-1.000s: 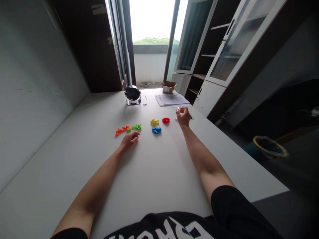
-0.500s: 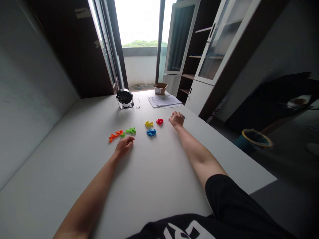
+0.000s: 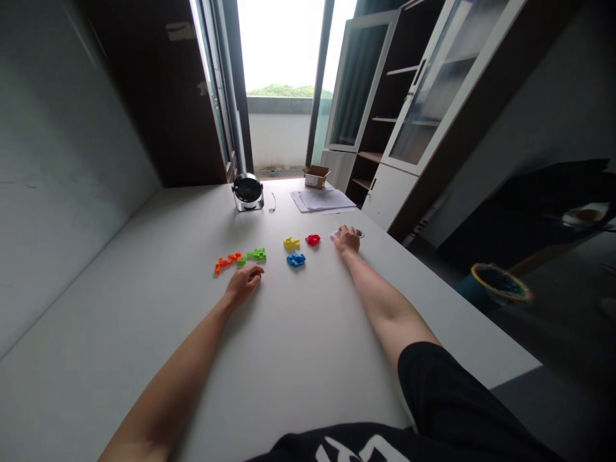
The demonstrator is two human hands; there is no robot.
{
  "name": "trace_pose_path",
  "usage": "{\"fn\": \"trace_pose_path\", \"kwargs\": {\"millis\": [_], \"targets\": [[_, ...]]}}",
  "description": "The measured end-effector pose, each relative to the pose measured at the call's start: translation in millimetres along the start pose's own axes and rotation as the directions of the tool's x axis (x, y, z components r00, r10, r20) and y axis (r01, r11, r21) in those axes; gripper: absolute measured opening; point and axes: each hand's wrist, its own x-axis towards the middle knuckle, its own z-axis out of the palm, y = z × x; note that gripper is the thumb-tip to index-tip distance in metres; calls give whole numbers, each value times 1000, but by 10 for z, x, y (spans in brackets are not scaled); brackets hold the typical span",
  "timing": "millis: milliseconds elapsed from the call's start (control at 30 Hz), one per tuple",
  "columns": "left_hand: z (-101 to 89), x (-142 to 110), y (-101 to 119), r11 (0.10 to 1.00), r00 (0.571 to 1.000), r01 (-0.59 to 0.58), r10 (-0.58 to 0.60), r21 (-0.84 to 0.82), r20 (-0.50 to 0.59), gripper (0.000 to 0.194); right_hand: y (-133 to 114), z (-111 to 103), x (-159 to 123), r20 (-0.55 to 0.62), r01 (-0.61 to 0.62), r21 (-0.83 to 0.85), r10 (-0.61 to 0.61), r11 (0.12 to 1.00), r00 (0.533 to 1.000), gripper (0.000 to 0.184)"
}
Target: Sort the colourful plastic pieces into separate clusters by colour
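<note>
On the right of the table, my right hand [image 3: 348,241] is closed over a whitish thing [image 3: 333,236], mostly hidden beneath my fingers. A small rounded piece [image 3: 361,234] shows just behind the knuckles. My left hand [image 3: 244,283] rests on the table with loosely bent fingers and nothing visible in them. Just beyond it lie green plastic pieces [image 3: 256,254] and a row of orange pieces [image 3: 228,262]. Between my hands sit small clusters of yellow pieces [image 3: 291,243], blue pieces [image 3: 296,260] and red pieces [image 3: 312,240].
At the far side of the white table [image 3: 289,359] stand a round black device on a stand [image 3: 248,190], a thin bent wire [image 3: 273,203], papers [image 3: 323,201] and an open cardboard box [image 3: 316,176]. A bin [image 3: 500,283] is on the floor at right.
The whole view has shifted slightly, so everything sits a little further right and lower. Both hands keep nearly the same places on the table, and the coloured pieces have not moved.
</note>
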Motion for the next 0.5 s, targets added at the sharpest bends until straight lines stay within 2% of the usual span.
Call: {"fn": "trace_pose_path", "kwargs": {"millis": [233, 400, 500], "targets": [[11, 5, -8, 999, 1000, 1, -1, 37, -3, 23, 50, 51, -45, -59, 55, 66, -51, 996, 997, 37], [20, 3, -28, 999, 1000, -9, 10, 46, -5, 23, 53, 43, -48, -66, 62, 98, -55, 993, 996, 41], [21, -2, -30, 999, 1000, -8, 8, 46, -8, 24, 35, 31, -73, -116, 63, 113, -50, 992, 992, 40]]}}
